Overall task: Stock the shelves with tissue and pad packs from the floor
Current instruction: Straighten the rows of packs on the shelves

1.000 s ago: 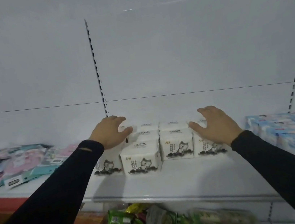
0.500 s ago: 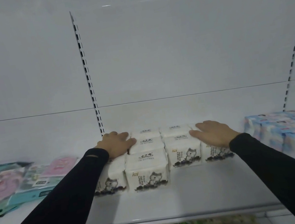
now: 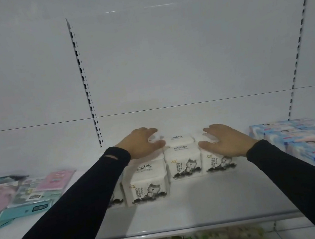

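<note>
I see the white shelf (image 3: 195, 211) carrying a cluster of white tissue packs (image 3: 183, 161) with a cat print, set in rows from the back wall toward me, printed faces to the front. The left front pack (image 3: 146, 183) sits nearer the edge than its neighbours. My left hand (image 3: 141, 145) rests on the left packs, fingers loosely spread; my right hand (image 3: 227, 142) lies flat on the right ones, fingers straight and a little apart — neither grips. Pink and teal pad packs (image 3: 27, 191) lie flat on the left, blue packs (image 3: 307, 138) are stacked on the right — both apart from the cluster.
</note>
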{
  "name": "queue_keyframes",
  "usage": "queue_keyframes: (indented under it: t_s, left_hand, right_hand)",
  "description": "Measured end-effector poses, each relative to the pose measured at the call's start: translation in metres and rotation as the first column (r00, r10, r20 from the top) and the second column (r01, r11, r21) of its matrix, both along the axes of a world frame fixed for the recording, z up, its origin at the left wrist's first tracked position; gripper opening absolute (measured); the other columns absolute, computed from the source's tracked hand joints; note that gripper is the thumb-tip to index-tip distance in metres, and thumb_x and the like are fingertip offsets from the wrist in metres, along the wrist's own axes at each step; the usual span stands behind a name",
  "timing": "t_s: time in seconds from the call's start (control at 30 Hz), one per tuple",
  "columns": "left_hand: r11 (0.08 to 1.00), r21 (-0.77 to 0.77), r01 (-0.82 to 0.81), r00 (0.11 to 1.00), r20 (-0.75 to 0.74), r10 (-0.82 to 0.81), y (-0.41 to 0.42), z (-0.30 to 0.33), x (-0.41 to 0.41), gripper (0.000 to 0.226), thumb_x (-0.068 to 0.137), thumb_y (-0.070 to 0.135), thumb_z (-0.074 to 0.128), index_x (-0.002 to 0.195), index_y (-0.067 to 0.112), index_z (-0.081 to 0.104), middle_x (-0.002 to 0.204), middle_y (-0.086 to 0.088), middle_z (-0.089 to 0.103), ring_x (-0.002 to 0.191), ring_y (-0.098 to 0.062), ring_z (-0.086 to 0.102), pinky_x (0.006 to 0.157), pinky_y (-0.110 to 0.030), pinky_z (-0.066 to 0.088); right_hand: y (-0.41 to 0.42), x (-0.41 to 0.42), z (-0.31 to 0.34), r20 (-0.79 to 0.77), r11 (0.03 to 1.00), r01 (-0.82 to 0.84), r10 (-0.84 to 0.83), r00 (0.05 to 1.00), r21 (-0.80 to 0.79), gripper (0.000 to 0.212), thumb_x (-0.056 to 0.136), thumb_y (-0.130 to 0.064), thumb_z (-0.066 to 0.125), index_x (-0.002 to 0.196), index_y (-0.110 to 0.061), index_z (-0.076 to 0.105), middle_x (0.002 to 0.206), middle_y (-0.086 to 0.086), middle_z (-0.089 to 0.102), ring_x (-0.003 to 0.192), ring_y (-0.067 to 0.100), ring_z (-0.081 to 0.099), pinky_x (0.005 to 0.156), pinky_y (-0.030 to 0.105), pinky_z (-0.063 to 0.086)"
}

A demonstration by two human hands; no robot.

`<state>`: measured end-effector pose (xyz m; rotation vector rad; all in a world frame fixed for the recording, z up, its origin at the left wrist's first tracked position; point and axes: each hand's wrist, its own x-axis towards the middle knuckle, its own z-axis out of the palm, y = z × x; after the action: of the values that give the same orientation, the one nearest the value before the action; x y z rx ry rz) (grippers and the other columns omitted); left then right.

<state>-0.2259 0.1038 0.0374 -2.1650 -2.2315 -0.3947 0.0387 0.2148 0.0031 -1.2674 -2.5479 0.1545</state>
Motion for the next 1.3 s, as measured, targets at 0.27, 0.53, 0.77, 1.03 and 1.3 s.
queue_keyframes:
  t_s: [0.27,0.53,0.77,1.03,1.3]
  left_hand:
    - [0.972,-0.232,0.03,0.956,-0.276,-0.095,0.042,-0.012,0.056,0.114,0.052,0.084,0.065,0.144,0.027,0.029,0.141,-0.004,0.039,0.131,-0.027,0.035,0.104,-0.047,0.037]
    - [0.957,-0.278,0.078,0.954,-0.258,-0.152,0.059,-0.019,0.056,0.106,0.058,0.077,0.069,0.146,0.036,0.03,0.145,0.0,0.04,0.135,-0.024,0.034,0.107,-0.045,0.035]
    - [0.955,-0.265,0.133,0.928,-0.306,-0.214,0.062,-0.017,0.059,0.096,0.067,0.069,0.069,0.147,0.034,0.029,0.152,-0.002,0.03,0.139,-0.023,0.026,0.11,-0.044,0.03]
    - [0.955,-0.295,0.031,0.961,-0.255,-0.11,0.058,-0.024,0.055,0.111,0.047,0.074,0.075,0.138,0.03,0.029,0.137,0.005,0.041,0.126,-0.024,0.039,0.1,-0.048,0.041]
    - [0.967,-0.254,0.008,0.93,-0.355,-0.101,0.062,-0.024,0.06,0.111,0.045,0.066,0.082,0.138,0.028,0.035,0.134,0.003,0.047,0.12,-0.025,0.047,0.095,-0.045,0.046]
  right_hand:
    - [0.012,0.018,-0.011,0.209,1.0,-0.003,0.007,0.978,-0.021,0.128,0.055,-0.085,0.062,0.153,-0.025,0.006,0.161,0.003,0.004,0.147,0.022,0.003,0.119,0.039,0.014]
    - [0.024,0.024,-0.012,0.184,0.993,-0.043,0.063,0.981,-0.111,0.118,0.06,-0.064,0.077,0.152,-0.028,0.012,0.16,-0.004,0.002,0.144,0.017,0.019,0.114,0.031,0.025]
    - [0.025,0.025,-0.015,0.145,0.991,-0.054,0.072,0.987,-0.125,0.116,0.062,-0.062,0.077,0.152,-0.029,0.011,0.159,-0.006,-0.001,0.142,0.018,0.024,0.112,0.031,0.029]
    - [0.022,0.024,-0.021,0.139,0.997,-0.059,0.066,0.988,-0.057,0.114,0.066,-0.068,0.07,0.152,-0.026,0.01,0.16,0.003,0.004,0.146,0.022,0.004,0.117,0.037,0.017]
    - [0.026,0.023,-0.023,0.133,0.997,-0.061,0.068,0.989,-0.049,0.117,0.064,-0.072,0.069,0.153,-0.024,0.011,0.16,0.006,0.005,0.146,0.019,0.004,0.117,0.033,0.016]
